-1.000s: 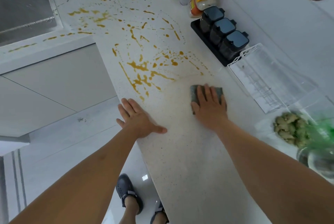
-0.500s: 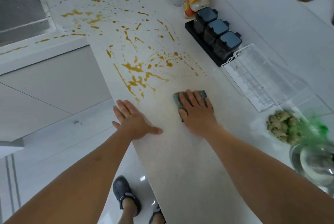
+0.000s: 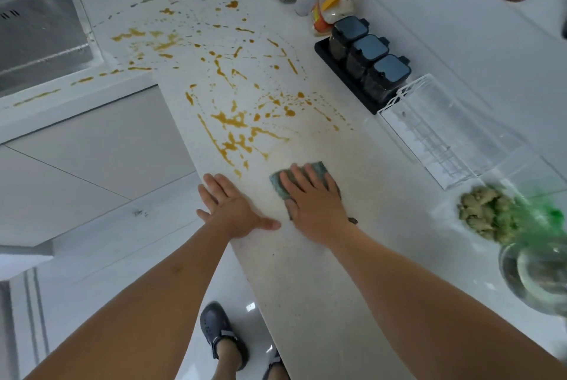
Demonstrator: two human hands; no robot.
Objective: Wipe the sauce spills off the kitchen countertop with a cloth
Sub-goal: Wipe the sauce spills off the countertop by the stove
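Note:
Brown-orange sauce spills [image 3: 236,124] streak and dot the white speckled countertop [image 3: 306,272], from just beyond my hands up to the sink corner. My right hand [image 3: 313,201] lies flat on a grey-green cloth [image 3: 280,186], pressing it onto the counter just below the nearest streaks; only the cloth's left and far edges show. My left hand [image 3: 233,207] rests palm down, fingers spread, on the counter's front edge, its thumb close to the right hand. It holds nothing.
A black rack of three dark spice jars [image 3: 365,57] and a clear wire-lined tray [image 3: 441,134] stand along the right. Ginger pieces [image 3: 481,210] and a glass bowl [image 3: 534,275] sit at far right. A steel sink [image 3: 40,38] is upper left; bottles stand behind.
My right hand has slid the cloth leftward across the counter, toward my left hand and the front edge. The left hand has stayed planted.

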